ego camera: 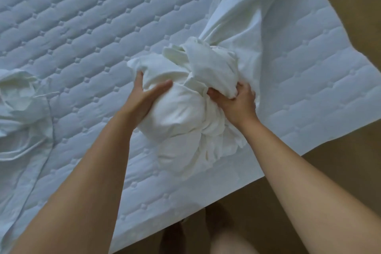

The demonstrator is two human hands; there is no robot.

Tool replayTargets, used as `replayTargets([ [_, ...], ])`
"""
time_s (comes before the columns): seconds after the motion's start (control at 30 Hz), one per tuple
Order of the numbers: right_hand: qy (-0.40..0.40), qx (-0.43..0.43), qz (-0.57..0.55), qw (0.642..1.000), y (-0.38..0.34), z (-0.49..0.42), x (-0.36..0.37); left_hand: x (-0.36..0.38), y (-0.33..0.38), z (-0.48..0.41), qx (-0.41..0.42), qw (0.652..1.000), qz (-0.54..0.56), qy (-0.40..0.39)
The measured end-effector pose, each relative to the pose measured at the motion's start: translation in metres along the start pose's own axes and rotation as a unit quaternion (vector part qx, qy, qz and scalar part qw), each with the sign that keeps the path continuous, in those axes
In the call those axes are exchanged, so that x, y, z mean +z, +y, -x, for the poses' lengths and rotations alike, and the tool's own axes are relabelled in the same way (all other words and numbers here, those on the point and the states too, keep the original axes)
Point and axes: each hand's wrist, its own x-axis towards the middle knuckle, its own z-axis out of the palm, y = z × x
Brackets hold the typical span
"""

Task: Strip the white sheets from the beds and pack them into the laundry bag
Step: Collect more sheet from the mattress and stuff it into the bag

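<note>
A white sheet (185,109) is bunched into a ball on the quilted mattress (82,27), near the bed's front corner. A long tail of the same sheet (243,6) trails away to the upper right. My left hand (144,97) presses against the left side of the bundle, fingers spread over the cloth. My right hand (235,99) grips a fold on the bundle's right side, fingers curled into the fabric. No laundry bag is in view.
A second heap of white bedding (20,113) lies crumpled at the left edge of the bed. Brown carpet (340,171) borders the mattress on the right and bottom. My feet (206,229) stand on the floor by the bed edge.
</note>
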Motion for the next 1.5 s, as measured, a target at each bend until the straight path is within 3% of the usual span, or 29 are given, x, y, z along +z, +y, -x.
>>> replayTargets([
  [0.07, -0.04, 0.04, -0.109, 0.992, 0.007, 0.002, 0.0, 0.003, 0.007, -0.002, 0.005, 0.997, 0.014, -0.076],
  [0.13, -0.081, 0.066, -0.168, 0.98, 0.015, 0.004, -0.003, 0.007, 0.015, 0.0, 0.008, 0.995, -0.016, -0.101],
  [0.33, -0.148, 0.147, -0.22, 0.953, 0.02, 0.011, 0.004, -0.005, 0.015, 0.052, 0.048, 0.988, -0.121, -0.079],
  [0.43, -0.24, 0.225, -0.216, 0.919, 0.031, 0.035, 0.034, -0.028, 0.004, 0.097, 0.035, 0.977, -0.192, -0.082],
  [0.53, -0.315, 0.243, -0.243, 0.885, 0.043, 0.062, 0.06, -0.045, -0.009, 0.131, -0.009, 0.963, -0.24, -0.122],
  [0.63, -0.296, 0.276, -0.259, 0.877, 0.044, 0.074, 0.058, -0.035, -0.013, 0.139, -0.012, 0.941, -0.305, -0.148],
  [0.77, -0.155, 0.365, -0.251, 0.883, 0.043, 0.07, 0.042, 0.003, 0.003, 0.114, 0.027, 0.901, -0.427, -0.075],
  [0.83, -0.046, 0.323, -0.235, 0.916, 0.041, 0.065, 0.026, 0.019, 0.016, 0.096, 0.028, 0.883, -0.464, -0.061],
  [0.93, 0.044, 0.092, -0.104, 0.989, 0.029, 0.09, -0.001, 0.032, 0.035, 0.073, 0.022, 0.878, -0.476, -0.053],
  [1.0, -0.041, -0.073, -0.054, 0.995, 0.011, 0.129, -0.003, 0.038, 0.048, 0.055, 0.015, 0.872, -0.486, -0.056],
  [1.07, -0.136, -0.205, 0.122, 0.961, 0.008, 0.154, 0.008, 0.044, 0.064, 0.038, -0.001, 0.866, -0.494, -0.077],
  [1.1, -0.143, -0.233, 0.191, 0.943, 0.01, 0.153, 0.014, 0.046, 0.072, 0.031, -0.007, 0.864, -0.497, -0.088],
  [1.2, -0.162, -0.194, 0.236, 0.938, -0.001, 0.123, 0.015, 0.043, 0.076, 0.019, 0.011, 0.881, -0.464, -0.091],
  [1.3, -0.126, -0.206, 0.197, 0.95, -0.012, 0.104, 0.012, 0.016, 0.059, 0.032, 0.057, 0.942, -0.319, -0.084],
  [1.37, -0.126, -0.18, 0.176, 0.96, -0.016, 0.091, 0.005, -0.007, 0.043, 0.057, 0.121, 0.953, -0.26, -0.1],
  [1.43, -0.116, -0.151, 0.166, 0.967, -0.026, 0.068, -0.01, -0.022, 0.021, 0.082, 0.237, 0.905, -0.342, -0.093],
  [1.5, -0.125, -0.108, 0.097, 0.982, -0.04, 0.038, -0.027, -0.023, -0.01, 0.091, 0.334, 0.811, -0.476, -0.066],
])
